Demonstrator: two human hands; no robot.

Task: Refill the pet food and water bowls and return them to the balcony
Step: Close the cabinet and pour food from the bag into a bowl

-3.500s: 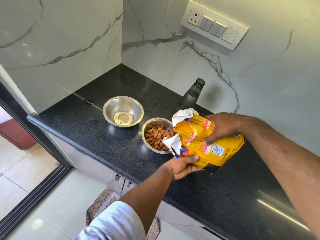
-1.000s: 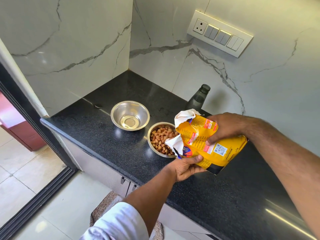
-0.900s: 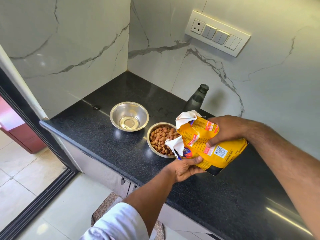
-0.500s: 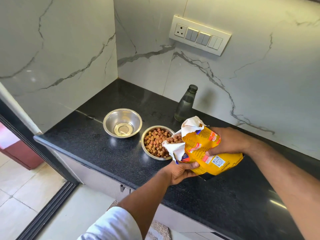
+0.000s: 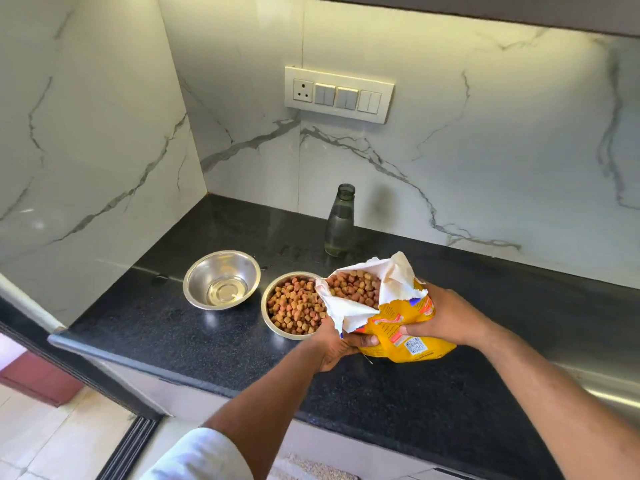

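A yellow pet food bag (image 5: 398,329) with a torn white-lined mouth is tilted upward, and brown kibble shows inside it. My left hand (image 5: 337,344) grips the bag from below near its mouth. My right hand (image 5: 446,318) grips its right side. Just left of the bag, a steel bowl (image 5: 277,320) on the black counter (image 5: 173,334) holds kibble. A second steel bowl (image 5: 221,280) stands further left with a little water at its bottom. A dark glass bottle (image 5: 340,221) with some water stands behind the bowls near the wall.
Marble walls close the counter on the left and back, with a switch panel (image 5: 339,94) above. The counter's front edge drops to cabinets, a tiled floor and a sliding door track (image 5: 128,448) at lower left.
The bag has been tipped back upright from its pouring tilt, so its mouth now faces up. The view has risen and shifted, showing more wall.
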